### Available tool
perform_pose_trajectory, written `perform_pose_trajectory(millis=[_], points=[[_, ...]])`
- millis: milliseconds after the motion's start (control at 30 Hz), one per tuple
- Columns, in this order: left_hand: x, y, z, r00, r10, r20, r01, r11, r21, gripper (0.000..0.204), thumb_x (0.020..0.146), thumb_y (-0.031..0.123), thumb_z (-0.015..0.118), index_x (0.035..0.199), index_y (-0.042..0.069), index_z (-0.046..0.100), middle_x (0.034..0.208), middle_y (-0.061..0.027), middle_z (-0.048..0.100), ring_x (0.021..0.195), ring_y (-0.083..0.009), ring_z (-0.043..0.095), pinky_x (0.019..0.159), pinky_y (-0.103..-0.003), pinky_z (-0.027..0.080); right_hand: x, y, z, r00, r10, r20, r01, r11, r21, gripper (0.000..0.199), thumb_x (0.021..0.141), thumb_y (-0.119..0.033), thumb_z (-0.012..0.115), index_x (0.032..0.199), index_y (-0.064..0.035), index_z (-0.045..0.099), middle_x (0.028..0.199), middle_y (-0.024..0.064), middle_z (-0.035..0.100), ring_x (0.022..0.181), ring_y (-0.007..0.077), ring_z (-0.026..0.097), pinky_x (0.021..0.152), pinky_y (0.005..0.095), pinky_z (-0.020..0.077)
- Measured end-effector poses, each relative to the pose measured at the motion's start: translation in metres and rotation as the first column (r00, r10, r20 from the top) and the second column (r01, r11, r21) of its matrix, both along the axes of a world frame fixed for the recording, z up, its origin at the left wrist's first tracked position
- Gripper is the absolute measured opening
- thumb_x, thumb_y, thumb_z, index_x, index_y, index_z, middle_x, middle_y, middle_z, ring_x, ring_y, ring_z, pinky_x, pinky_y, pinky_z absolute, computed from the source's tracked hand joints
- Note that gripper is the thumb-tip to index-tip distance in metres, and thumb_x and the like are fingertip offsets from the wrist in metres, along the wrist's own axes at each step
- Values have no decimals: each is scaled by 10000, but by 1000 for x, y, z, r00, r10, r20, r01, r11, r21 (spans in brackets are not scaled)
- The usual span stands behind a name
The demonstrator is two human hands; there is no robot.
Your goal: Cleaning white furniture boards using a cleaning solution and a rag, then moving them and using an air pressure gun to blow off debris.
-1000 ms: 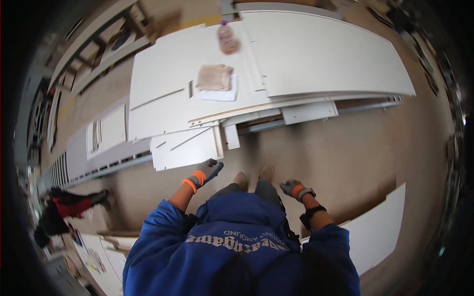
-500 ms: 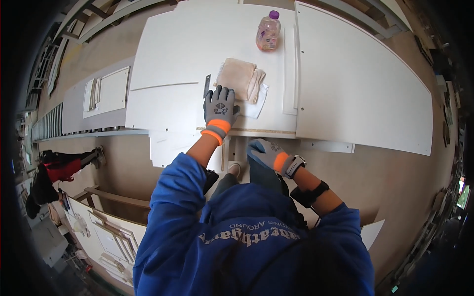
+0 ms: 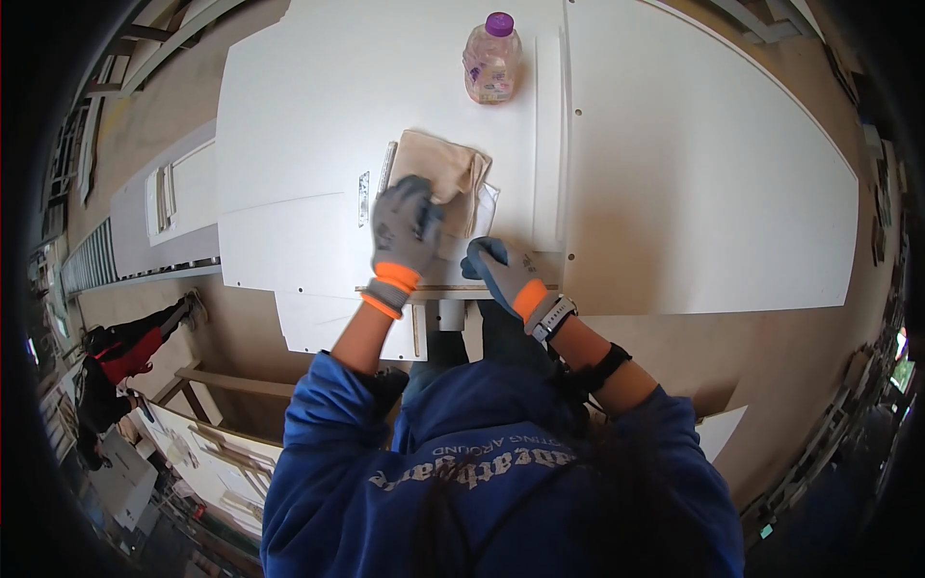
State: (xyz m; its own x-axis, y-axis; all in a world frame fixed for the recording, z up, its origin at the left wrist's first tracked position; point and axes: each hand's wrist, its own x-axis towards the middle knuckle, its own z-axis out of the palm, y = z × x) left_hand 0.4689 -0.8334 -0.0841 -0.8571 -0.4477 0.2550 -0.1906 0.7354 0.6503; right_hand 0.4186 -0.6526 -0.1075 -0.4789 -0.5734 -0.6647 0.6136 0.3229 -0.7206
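A beige folded cloth (image 3: 438,164) lies on the white panel (image 3: 299,144), with a white cloth (image 3: 488,207) showing under its right side. My left hand (image 3: 403,226), in a grey glove with an orange cuff, is over the beige cloth's near left part. Its fingers are curled and a little blurred; what they hold is hidden. Close by on the right, my right hand (image 3: 503,272), gloved alike, has its fingers pressed together at the panel's near edge. Whatever it pinches is too small to make out. A shiny flat strip (image 3: 363,199) and a narrow pale strip (image 3: 387,166) lie left of the cloth.
A clear bottle with a purple cap (image 3: 492,63) stands beyond the cloth. Another large white panel (image 3: 713,164) extends on the right, and a smaller one (image 3: 332,323) juts out at the near left. A roller conveyor (image 3: 92,250) and a person (image 3: 125,356) are at far left.
My left hand has curled from lying flat beside the cloth. My right hand has risen from below the panel edge toward the left hand. The view has shifted, and the flat strip looks bright instead of dark.
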Motion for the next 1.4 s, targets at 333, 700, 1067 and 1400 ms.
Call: perform_pose_trajectory(millis=[333,700,1067,1400], points=[[-12,38,-17,842,-2,540,161,955,-248,396,761,422,671,1019,131,593,1065,-72,547,1069,-252,492,946,-408,344,8,40,-19,989,-145,-3,145,989,35,413,919,-225,589,1161,96,495,1061,214,612,971,305,645,896,364,518],[-5,-39,-45,886,-48,462,-220,833,508,321,906,270,583,1045,-12,650,799,-27,639,753,-78,546,689,-247,456,15,20,45,941,-268,206,294,950,-108,399,923,-207,585,1202,65,500,1101,171,609,1018,269,621,939,348,486],[38,40,100,931,-219,291,292,926,-237,318,748,170,656,1031,35,598,1174,-164,551,1171,-347,470,1057,-461,316,-26,-70,60,767,22,641,340,834,-435,507,887,-517,544,1209,-125,543,1080,112,636,946,229,634,803,363,533],[103,20,43,819,519,244,-571,703,424,545,881,438,579,1152,-34,552,1172,-210,564,1066,-340,565,922,-392,443,-59,46,118,866,-194,460,462,662,-590,575,946,-390,478,1378,-25,379,1345,143,488,1197,289,507,1032,445,395]])
